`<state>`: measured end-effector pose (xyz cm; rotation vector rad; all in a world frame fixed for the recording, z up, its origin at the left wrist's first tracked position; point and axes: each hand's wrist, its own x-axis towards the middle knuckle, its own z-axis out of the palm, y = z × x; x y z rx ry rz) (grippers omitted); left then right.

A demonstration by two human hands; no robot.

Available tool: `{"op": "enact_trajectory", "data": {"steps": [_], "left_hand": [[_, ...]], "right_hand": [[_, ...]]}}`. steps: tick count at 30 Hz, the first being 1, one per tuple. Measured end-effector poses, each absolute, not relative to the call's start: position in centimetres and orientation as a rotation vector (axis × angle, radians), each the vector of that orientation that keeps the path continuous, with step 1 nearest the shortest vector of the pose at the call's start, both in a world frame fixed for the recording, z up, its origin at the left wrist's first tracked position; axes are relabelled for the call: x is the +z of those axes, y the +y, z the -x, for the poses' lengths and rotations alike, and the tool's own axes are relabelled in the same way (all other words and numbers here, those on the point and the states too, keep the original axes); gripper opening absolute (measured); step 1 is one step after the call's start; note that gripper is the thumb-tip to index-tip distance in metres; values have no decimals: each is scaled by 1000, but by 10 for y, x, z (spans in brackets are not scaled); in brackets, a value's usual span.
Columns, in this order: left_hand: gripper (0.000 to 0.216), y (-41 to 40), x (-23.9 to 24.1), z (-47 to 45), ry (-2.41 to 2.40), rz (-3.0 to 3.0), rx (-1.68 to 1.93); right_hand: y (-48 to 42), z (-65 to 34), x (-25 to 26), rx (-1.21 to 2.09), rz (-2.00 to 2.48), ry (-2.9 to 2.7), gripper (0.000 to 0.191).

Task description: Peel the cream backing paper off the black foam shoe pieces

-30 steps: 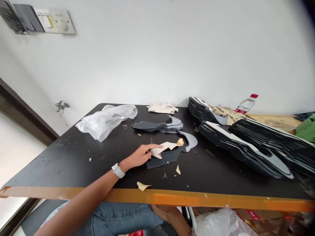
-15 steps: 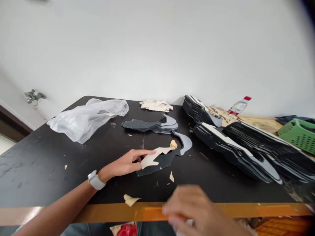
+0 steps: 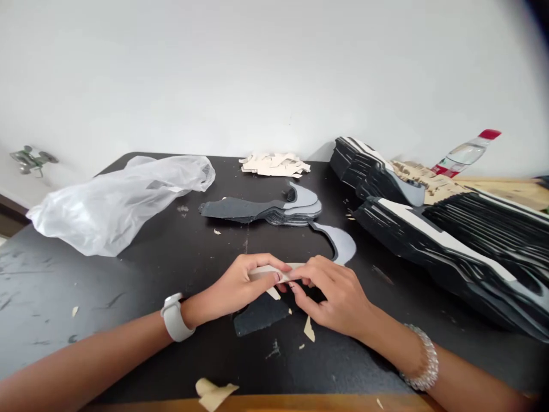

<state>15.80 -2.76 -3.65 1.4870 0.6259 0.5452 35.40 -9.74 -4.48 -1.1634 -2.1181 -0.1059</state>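
I have my left hand (image 3: 231,292) and right hand (image 3: 330,297) pinching a cream paper strip (image 3: 268,270) between their fingers (image 3: 281,274), just above a dark foam piece (image 3: 259,317) mid-desk (image 3: 141,274). It looks light, floppy and easily torn, so I'd hold it by the edge, close to the pinch.

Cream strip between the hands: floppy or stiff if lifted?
Probably floppy: the cream strip looks thin, and the folded scrap nearby suggests this material creases easily. Likely light too, since the left hand and right hand seem to pinch it with just their fingertips.
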Motion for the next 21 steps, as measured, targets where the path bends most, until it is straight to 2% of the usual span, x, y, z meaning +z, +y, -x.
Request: {"op": "enact_trajectory", "data": {"steps": [6,16,21], "left_hand": [[23,-27,-43,-155,561,-1442,547],[33,-25,-40,-151,545,-1526,451],[34,-24,-34,-148,482,-1535,474]], "right_hand": [[-90,-348,-41,-258,1176,-2147,13],[-92,-349,-42,-250,1128,-2079,26],[-93,-351,-38,-380,1058,-2195,21]]}}
